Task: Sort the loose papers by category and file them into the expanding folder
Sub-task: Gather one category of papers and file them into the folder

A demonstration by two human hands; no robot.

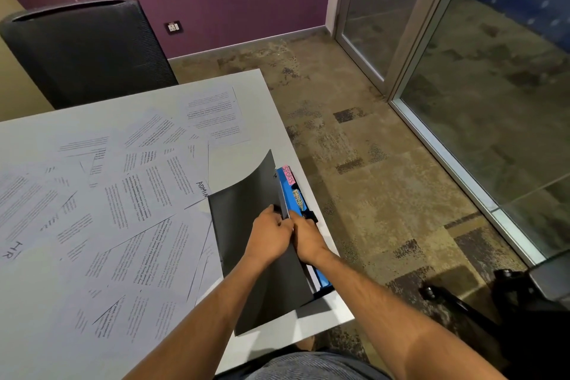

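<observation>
Left hand (271, 233) grips the dark grey flap (243, 210) of the blue expanding folder (297, 200). Right hand (307, 237) pinches its top edge. Printed white papers (123, 194) litter the table (240, 77).

Both hands at the expanding folder (296, 194) near the right edge of a white table (61, 333). Left hand (270, 236) pinching the dark front flap (243, 203), right hand (307, 237) gripping the blue dividers beside it. Pink tab (289, 174) reading SPORTS. Loose papers (129, 194) scattered to the left. Dark chair (89, 49) beyond.
</observation>
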